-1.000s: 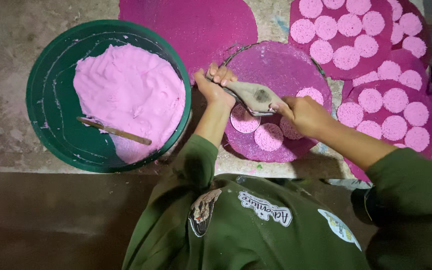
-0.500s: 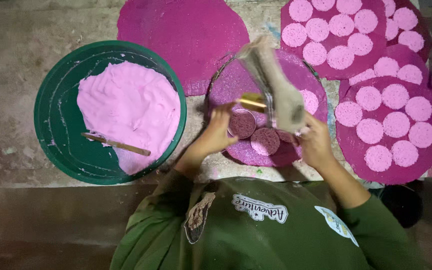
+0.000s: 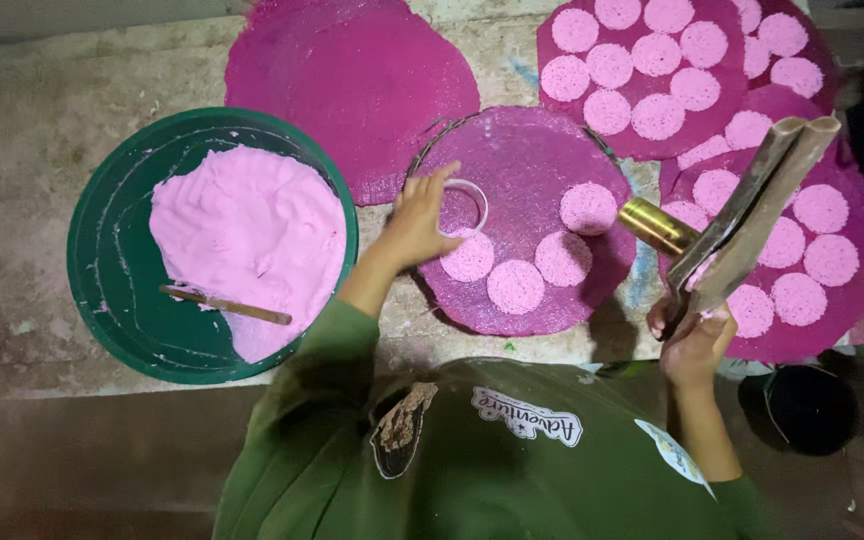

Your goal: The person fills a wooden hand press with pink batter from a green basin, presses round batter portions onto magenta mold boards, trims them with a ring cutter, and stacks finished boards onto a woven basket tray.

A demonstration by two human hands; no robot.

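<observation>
1. Left hand [image 3: 414,222]: fingers curled onto the rim of a small white ring [image 3: 465,207], pressing it flat on the middle round mat [image 3: 542,160]. Held that way, the ring seems to serve as a mould for one disc.
2. Ring: stands at the left of the mat, just above the nearest pink disc [image 3: 468,257] and close beside it, probably so each new disc falls next to the one before.
3. Discs on the middle mat: four pale pink rounds in a loose arc along the lower half; the upper half is bare.
4. Right hand [image 3: 694,342]: fingers clamped on the lower end of a long flat tool [image 3: 752,215], lifted and tilted up to the right, clear of the mat. A brass cylinder [image 3: 656,225] juts from it toward the discs.
5. Green bowl [image 3: 102,260]: on the worktop [image 3: 12,150] at the left, within reach of the left hand, holding pink paste [image 3: 252,235] with a wooden stick [image 3: 227,305] lying across it.
6. Filled mats [image 3: 642,140]: at the right, overlapping, covered with pink discs, seemingly set aside.
7. Empty dark pink mat [image 3: 352,80]: above the bowl, partly under the middle mat.
</observation>
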